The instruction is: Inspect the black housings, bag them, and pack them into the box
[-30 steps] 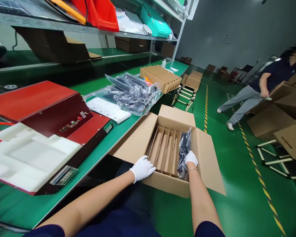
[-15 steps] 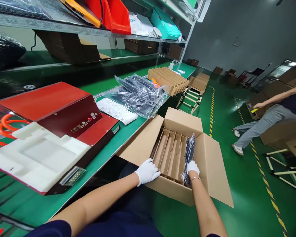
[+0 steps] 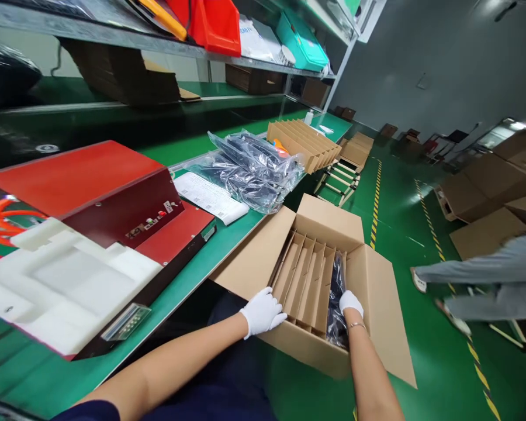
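An open cardboard box point(image 3: 254, 251) with cardboard dividers point(image 3: 307, 280) stands on the green floor in front of me. My left hand point(image 3: 262, 311), in a white glove, rests with closed fingers on the box's near rim. In its white glove my right hand point(image 3: 350, 303) presses on a black item in a clear plastic bag point(image 3: 335, 292) that sits low in the rightmost slot. The other slots look empty.
A green bench point(image 3: 188, 275) at left carries a red machine point(image 3: 92, 199) with a white foam block point(image 3: 61, 286), a printed sheet point(image 3: 210, 197), more bagged black items point(image 3: 249, 169) and a divider set point(image 3: 302, 143). Cardboard boxes point(image 3: 486, 187) and another person's legs point(image 3: 477, 286) are at right.
The bagged item has sunk deeper into the rightmost slot under my right hand. The other person has walked nearer on the right. My left hand stays on the rim.
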A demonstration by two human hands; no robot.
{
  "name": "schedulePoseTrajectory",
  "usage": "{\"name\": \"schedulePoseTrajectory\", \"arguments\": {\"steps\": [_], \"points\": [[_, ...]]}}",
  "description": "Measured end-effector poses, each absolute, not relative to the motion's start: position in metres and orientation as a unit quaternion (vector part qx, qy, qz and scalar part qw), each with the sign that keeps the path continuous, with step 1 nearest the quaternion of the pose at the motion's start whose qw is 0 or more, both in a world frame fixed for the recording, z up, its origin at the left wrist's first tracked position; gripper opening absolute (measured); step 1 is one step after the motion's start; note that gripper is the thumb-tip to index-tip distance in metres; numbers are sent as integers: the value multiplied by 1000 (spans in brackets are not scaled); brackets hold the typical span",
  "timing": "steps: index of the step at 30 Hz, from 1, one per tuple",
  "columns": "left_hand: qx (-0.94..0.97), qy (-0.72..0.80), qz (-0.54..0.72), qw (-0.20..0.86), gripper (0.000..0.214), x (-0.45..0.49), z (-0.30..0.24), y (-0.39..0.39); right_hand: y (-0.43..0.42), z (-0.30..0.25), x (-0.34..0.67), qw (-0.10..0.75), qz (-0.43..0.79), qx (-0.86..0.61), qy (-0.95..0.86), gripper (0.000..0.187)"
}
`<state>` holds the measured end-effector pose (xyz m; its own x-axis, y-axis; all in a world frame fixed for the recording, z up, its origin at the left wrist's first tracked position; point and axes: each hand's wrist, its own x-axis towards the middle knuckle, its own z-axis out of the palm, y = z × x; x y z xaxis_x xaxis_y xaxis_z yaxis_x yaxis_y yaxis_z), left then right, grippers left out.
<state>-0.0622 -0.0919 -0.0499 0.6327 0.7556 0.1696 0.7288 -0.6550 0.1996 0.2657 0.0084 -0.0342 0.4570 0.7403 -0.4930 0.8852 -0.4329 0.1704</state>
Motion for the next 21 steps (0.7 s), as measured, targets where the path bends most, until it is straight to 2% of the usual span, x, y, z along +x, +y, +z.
{"name": "schedulePoseTrajectory", "arguments": {"steps": [6,9,13,17,19,21], "points": [[898,420,128,20,44,-54,-53,-90,2,-19,222,220,-147,810,523,39],[895,427,129,10,46,-52,-58,-89,28,10,196,180,-130,759,612,37],[894,429,127,15,45,-52,-56,-88,111,75,136,89,-94,664,736,38],[879,446,143,86,32,-52,-42,-94,193,135,36,-37,-19,571,820,51],[871,452,143,131,29,-52,-39,-99,218,152,-12,-62,10,544,837,55],[855,467,139,175,25,-53,-41,-105,234,160,-48,-50,19,533,844,53]]}}
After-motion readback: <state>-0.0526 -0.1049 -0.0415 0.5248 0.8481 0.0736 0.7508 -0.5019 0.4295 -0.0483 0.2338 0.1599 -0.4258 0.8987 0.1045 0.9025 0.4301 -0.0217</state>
